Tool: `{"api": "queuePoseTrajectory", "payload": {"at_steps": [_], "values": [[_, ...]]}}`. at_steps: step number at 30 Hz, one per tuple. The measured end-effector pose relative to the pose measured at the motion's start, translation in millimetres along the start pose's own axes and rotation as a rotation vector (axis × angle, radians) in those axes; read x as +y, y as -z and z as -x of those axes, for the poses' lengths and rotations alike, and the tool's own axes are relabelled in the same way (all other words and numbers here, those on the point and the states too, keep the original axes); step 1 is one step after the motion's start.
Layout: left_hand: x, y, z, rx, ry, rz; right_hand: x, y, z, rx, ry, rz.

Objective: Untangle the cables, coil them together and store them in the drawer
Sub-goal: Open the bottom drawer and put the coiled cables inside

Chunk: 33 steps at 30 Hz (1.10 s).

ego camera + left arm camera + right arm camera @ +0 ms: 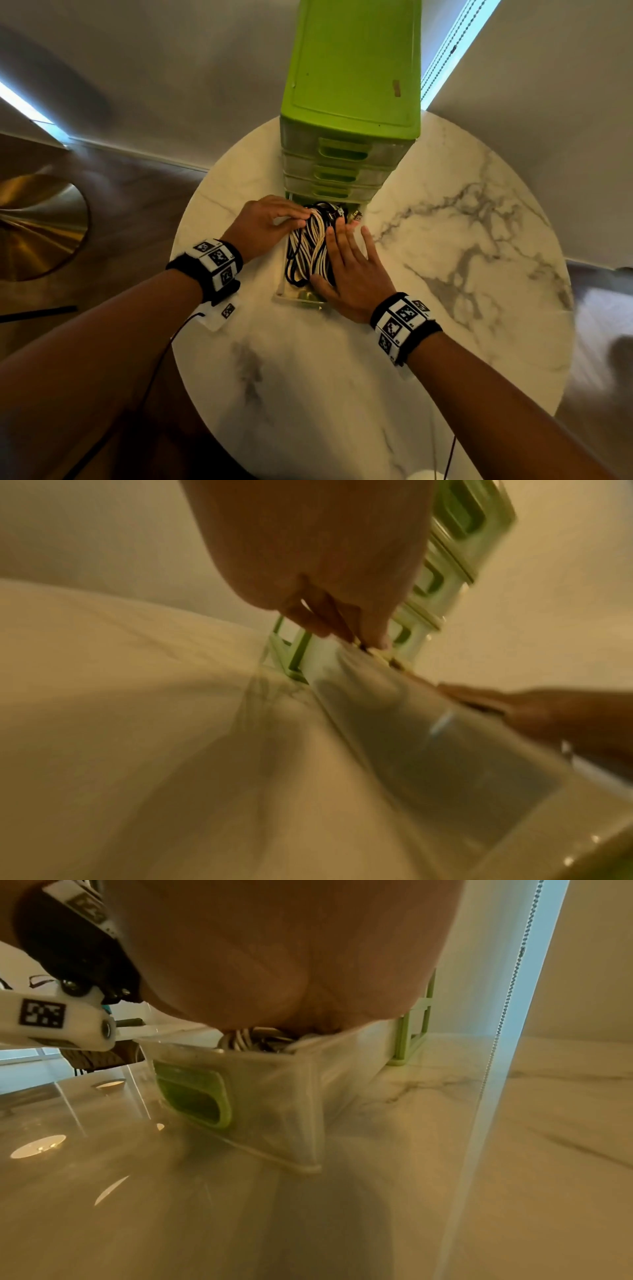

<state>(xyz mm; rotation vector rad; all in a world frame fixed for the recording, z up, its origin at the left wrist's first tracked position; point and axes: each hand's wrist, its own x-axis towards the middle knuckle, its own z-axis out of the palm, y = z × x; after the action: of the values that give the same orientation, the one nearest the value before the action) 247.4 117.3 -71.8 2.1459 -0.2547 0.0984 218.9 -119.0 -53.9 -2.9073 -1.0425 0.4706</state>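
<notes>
A coiled bundle of black and white cables (310, 253) lies in the clear bottom drawer (298, 298), which is pulled out of the green drawer unit (349, 68). My left hand (274, 222) reaches over the drawer's far left corner, and its fingertips (373, 634) press on the far end of the cables (380, 654). My right hand (346, 260) lies flat with straight, spread fingers on the bundle's right side, its thumb near the drawer front. In the right wrist view the palm (291, 961) covers the cables (240, 1039) above the drawer's green handle (192, 1096).
The drawer unit stands at the back of a round white marble table (445, 240); its three upper drawers (342, 161) are closed. A small marker tag (226, 310) lies left of the drawer. A thin black wire (164, 349) hangs over the table's left edge. A window-blind chain (455, 48) hangs behind.
</notes>
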Motion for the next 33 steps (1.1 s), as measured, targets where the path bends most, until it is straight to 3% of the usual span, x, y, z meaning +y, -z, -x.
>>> {"api": "queuePoseTrajectory", "payload": {"at_steps": [2, 5, 7, 12, 16, 18, 24, 28, 33], "values": [[0, -2, -7, 0.032, -0.018, -0.054, 1, -1, 3, 0.005, 0.030, -0.007], [5, -2, -16, 0.094, 0.183, -0.058, 3, -4, 4, -0.036, 0.059, 0.049], [6, -4, -17, 0.123, 0.230, -0.067, 2, -5, 3, -0.052, 0.050, 0.068], [-4, -3, -28, 0.181, 0.391, 0.127, -3, -3, -1, -0.047, 0.012, 0.032], [-8, 12, -49, -0.082, 0.379, 0.274, -6, 0, 0, -0.061, -0.002, 0.021], [-6, 14, -53, -0.127, 0.394, 0.281, -6, 5, -1, -0.060, -0.005, -0.006], [2, 13, -63, -0.032, 0.423, 0.020, -2, 22, -16, -0.078, -0.026, -0.051], [3, 14, -68, -0.050, 0.450, 0.073, 0, 16, -17, -0.077, -0.035, -0.017], [7, 9, -70, 0.007, 0.456, -0.024, -3, 11, -15, -0.059, -0.047, -0.032]]}}
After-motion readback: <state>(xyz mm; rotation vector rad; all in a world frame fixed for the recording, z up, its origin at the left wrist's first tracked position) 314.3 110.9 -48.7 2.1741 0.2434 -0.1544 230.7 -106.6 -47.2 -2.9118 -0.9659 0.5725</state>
